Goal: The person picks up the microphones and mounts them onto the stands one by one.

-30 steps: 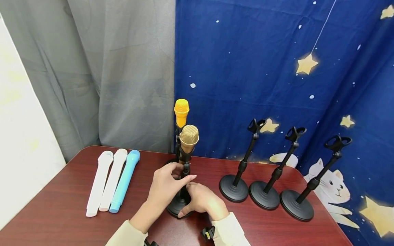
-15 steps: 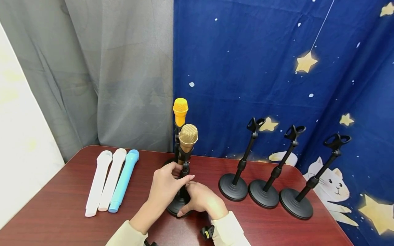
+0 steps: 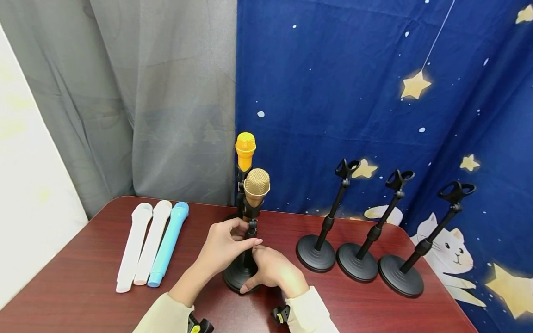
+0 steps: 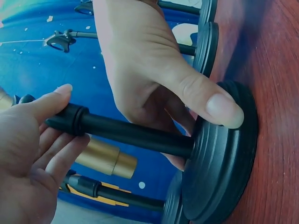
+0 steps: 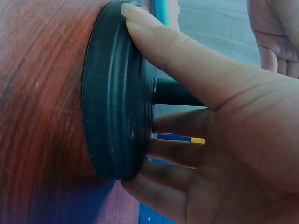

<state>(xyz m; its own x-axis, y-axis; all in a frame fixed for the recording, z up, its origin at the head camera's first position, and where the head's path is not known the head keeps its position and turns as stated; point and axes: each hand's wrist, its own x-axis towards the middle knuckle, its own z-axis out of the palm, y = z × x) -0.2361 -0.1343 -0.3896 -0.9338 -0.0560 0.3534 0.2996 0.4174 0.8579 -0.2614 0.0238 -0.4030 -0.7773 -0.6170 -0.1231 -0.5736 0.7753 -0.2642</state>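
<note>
A gold microphone [image 3: 256, 184] sits tilted in the clip of a black microphone stand [image 4: 135, 135], which stands on the table. My left hand [image 3: 222, 247] holds the stand's upright at its collar, with thumb and fingers on either side, as the left wrist view shows. Lower down, my right hand [image 3: 272, 268] grips the round base [image 5: 117, 102], its thumb on the rim and its fingers spread over the other side. Just behind stands a second stand bearing a yellow microphone [image 3: 245, 150]; the gold one partly hides it.
To the left lie two whitish microphones [image 3: 135, 249] [image 3: 154, 243] and a blue microphone [image 3: 168, 245], side by side. Three black stands with bare clips [image 3: 316, 253] [image 3: 358, 262] [image 3: 401, 276] are lined up at the right. Curtains [image 3: 187, 101] hang behind the dark red table [image 3: 83, 277].
My left wrist and forearm have shifted slightly left and lower, while the fingers stay at the collar. The right hand keeps its place on the base.
</note>
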